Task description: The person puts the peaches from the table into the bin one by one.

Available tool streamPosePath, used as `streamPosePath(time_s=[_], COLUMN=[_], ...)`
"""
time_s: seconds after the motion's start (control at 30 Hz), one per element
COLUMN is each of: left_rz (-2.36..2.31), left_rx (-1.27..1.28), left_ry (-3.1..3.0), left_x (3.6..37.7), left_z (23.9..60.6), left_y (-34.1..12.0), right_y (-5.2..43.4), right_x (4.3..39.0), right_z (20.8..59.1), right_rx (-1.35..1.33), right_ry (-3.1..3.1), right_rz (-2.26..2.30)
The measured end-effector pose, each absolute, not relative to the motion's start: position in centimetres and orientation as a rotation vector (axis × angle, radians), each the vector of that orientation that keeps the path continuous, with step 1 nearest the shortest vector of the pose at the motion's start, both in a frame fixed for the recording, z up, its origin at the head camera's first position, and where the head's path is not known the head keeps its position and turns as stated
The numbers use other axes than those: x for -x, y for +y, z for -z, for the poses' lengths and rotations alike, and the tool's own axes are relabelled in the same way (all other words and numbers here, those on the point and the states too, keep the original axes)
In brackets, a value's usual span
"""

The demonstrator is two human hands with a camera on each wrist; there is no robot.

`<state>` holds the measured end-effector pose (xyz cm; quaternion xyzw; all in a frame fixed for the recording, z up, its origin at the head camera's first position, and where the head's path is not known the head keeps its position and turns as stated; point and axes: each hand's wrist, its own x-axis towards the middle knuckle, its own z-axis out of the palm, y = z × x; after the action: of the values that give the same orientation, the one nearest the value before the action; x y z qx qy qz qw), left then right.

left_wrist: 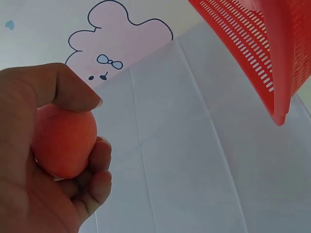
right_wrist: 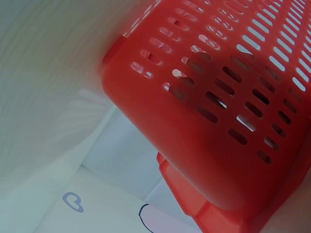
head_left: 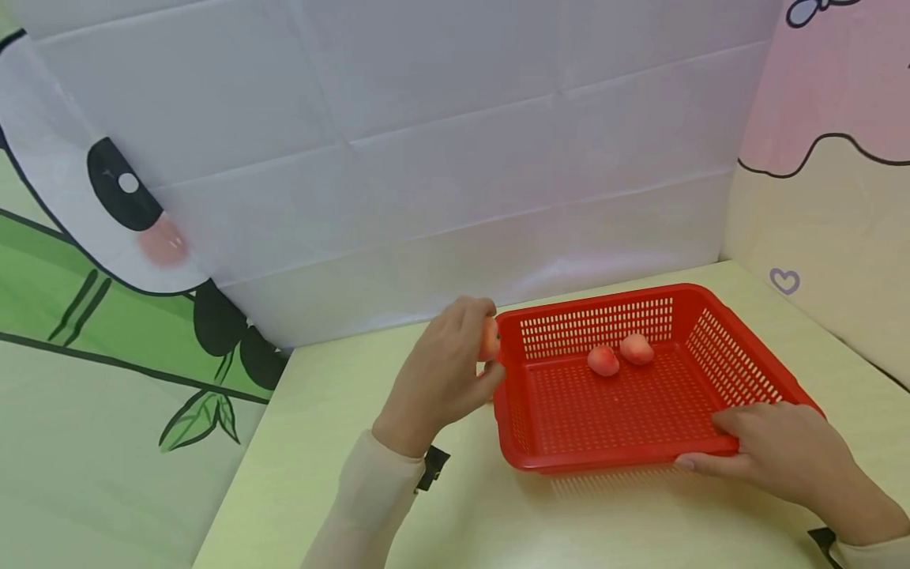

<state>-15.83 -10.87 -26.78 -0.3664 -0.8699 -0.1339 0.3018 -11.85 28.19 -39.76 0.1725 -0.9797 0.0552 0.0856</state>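
The left hand (head_left: 444, 371) pinches a small peach (left_wrist: 63, 141) right by the red basket's (head_left: 590, 457) left rim — it looks light and soft, so hold its round sides gently — while the right hand (head_left: 778, 450) grips the near edge, and two more peaches (head_left: 603, 360) sit inside.

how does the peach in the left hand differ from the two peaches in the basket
The held peach is off the table, pinched by the left hand just outside the red basket's left wall; the two basket peaches lie free on the mesh floor near the far wall. The held peach is mostly hidden by fingers in the head view; the basket peaches show whole. All look small, rounded and pink-orange.
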Motion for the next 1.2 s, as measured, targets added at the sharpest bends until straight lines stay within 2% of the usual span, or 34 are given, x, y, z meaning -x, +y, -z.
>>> streamPosePath(time_s=[0.47,1.2], left_rz=[0.361,0.033], left_rx=[1.015,1.084], left_ry=[-2.338,-2.237], left_x=[16.2,16.9], left_z=[25.2,23.3], left_y=[-9.8,-6.9], right_y=[28.2,28.3], right_x=[11.8,11.8], right_z=[39.8,39.8], right_rx=[-0.524,-0.523], right_ry=[-2.902,-2.896], right_rz=[-0.168,-0.171])
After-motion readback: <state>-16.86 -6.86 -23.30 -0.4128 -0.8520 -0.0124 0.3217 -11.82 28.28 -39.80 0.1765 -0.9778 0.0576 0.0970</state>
